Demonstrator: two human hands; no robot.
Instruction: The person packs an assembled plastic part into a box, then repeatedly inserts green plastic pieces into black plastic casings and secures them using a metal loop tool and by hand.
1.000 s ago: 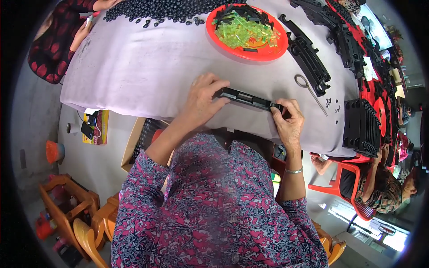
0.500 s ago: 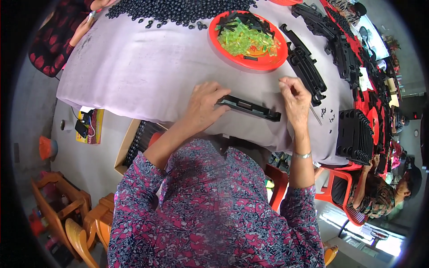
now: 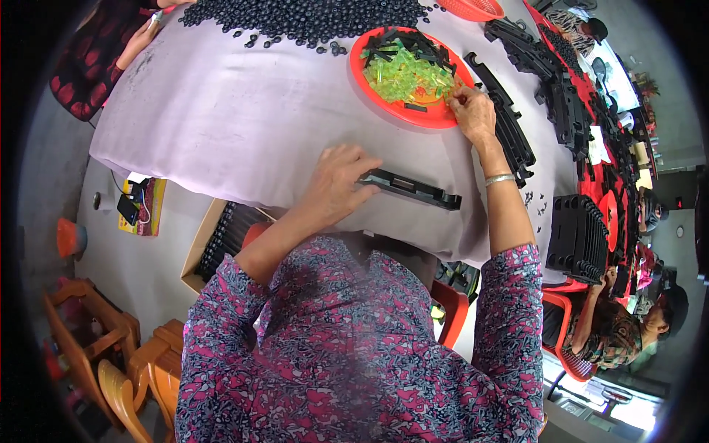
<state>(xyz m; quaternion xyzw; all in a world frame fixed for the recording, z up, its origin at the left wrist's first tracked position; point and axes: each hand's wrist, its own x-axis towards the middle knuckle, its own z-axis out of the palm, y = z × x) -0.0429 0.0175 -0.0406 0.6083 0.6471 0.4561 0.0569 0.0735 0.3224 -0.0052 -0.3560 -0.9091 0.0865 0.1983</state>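
My left hand (image 3: 338,183) grips the left end of a long black plastic housing (image 3: 413,189), thumb on the near side and fingers over the far side. The housing lies on the cloth near the table's front edge, with a slot along its top. Over the right rim of a round red plate (image 3: 436,118), my right hand (image 3: 473,112) is closed, fingertips bunched together at the pieces; whatever they pinch is too small to make out. On the plate are a heap of translucent green pieces (image 3: 402,74) and, behind it, short black strips (image 3: 384,46).
Small round black parts (image 3: 295,22) cover the far side of the cloth. Long black housings (image 3: 509,122) lie right of the plate; more stand in a stack (image 3: 576,236) at the right edge. Another person's hand (image 3: 140,40) is at far left; a seated person (image 3: 613,332) is at right.
My right hand has moved away from me, from beside the housing's right end to the red plate. A thin rod seen near my right wrist no longer shows. The left hand stays on the housing.
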